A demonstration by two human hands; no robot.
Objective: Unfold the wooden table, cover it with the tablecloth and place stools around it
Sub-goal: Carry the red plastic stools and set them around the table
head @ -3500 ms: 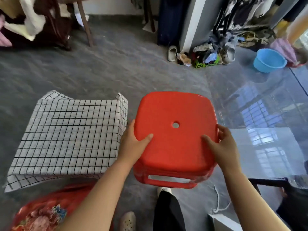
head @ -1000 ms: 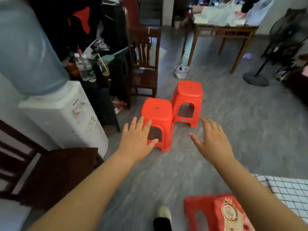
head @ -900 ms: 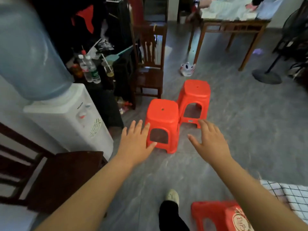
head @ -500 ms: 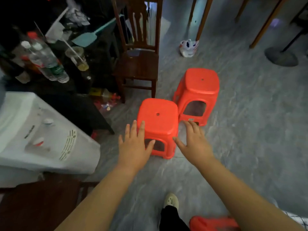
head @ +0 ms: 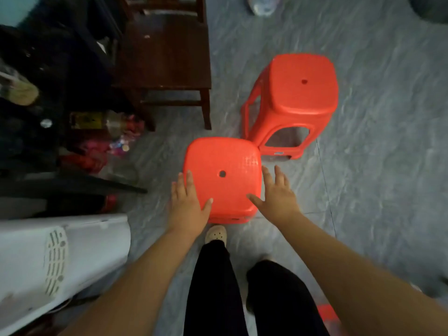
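Note:
Two red plastic stools stand on the grey floor. The near stool (head: 223, 166) is right below me, its seat with a small centre hole facing up. My left hand (head: 188, 204) lies at its left edge with the thumb on the seat and the fingers spread. My right hand (head: 277, 192) lies at its right edge in the same way, thumb on the seat. Neither hand has closed around the stool. The second stool (head: 300, 93) stands just behind it to the right. The table and tablecloth are out of view.
A dark wooden chair (head: 164, 59) stands behind the near stool on the left. A white water dispenser (head: 60, 258) is at my lower left, with dark clutter and bottles (head: 97, 122) beyond it. My legs and a beige shoe (head: 215, 235) are below the stool.
I have stepped closer and bent over the stools. Both hands have come down from the air onto the two sides of the near stool's seat.

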